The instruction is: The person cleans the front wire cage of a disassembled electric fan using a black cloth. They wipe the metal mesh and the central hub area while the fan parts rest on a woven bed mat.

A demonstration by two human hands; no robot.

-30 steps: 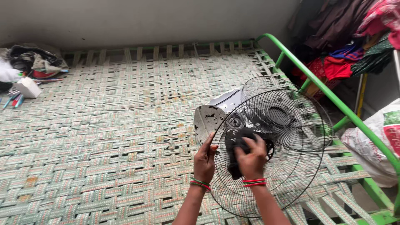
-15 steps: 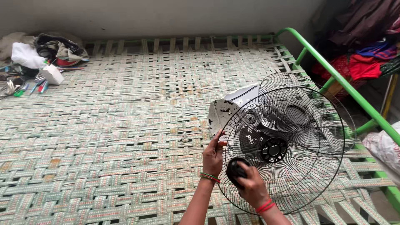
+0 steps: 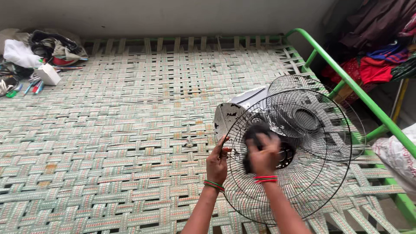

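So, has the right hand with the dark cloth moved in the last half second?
Yes. The right hand and dark cloth went from the fan guard's lower left up to just left of its hub.

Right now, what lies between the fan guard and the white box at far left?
In the head view, only bare woven cot webbing lies between the fan guard and the white box; pens and clothes sit beyond the box.

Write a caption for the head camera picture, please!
Left hand steadies a wire fan guard while right hand presses a dark cloth on it.
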